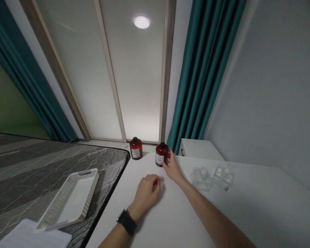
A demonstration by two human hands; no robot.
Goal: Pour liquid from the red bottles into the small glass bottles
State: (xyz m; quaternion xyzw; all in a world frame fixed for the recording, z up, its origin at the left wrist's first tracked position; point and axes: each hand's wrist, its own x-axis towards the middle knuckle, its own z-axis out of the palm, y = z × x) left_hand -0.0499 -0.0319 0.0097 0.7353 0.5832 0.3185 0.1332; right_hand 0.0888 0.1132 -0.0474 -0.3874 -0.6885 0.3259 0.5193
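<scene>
Two dark red bottles with black caps and white labels stand upright toward the far edge of the white table (170,210). My right hand (173,169) grips the right-hand bottle (160,156) from its right side, with the thumb low at the front and fingers behind. The other bottle (135,151) stands apart on the left, untouched. Nearer to me, my left hand (146,190) is over the table, fingers curled in toward the thumb. Whatever may be between those fingertips is too small to make out. A dark watch (127,221) is on my left wrist.
Two crumpled clear plastic packs (202,178) lie right of my right forearm. Left of the table, a white perforated basket (67,201) and white papers (32,236) rest on a grey patterned bed (41,165). A white cabinet (200,148) stands behind the table, near teal curtains (201,69).
</scene>
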